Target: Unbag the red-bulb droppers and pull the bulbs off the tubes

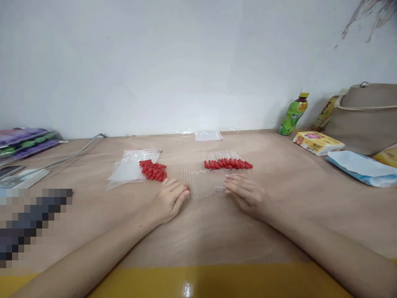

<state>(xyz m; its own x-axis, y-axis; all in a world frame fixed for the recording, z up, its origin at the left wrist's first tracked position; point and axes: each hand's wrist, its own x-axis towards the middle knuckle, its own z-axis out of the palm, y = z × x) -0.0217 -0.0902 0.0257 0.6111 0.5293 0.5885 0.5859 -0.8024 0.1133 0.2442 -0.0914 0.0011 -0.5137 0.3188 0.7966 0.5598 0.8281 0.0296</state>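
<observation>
Clear thin tubes (200, 183) lie side by side in a row on the table between my hands. My left hand (173, 198) is closed at the row's left end, a bit of red showing at its fingertips; what it grips is too small to name. My right hand (245, 191) lies over the right part of the row, its fingers stretched out. Just behind the row are red-tipped clear sticks (228, 164). A pile of small red pieces (153, 170) rests by my left hand, partly on clear plastic bags (124, 170).
At the back right stand a green bottle (294, 114) and a grey bag (362, 118), with a yellow tissue pack (318, 142) and a blue-white packet (361, 167) before them. Purple and green packs (27, 142), a cable (77, 154) and a phone (10, 171) lie left.
</observation>
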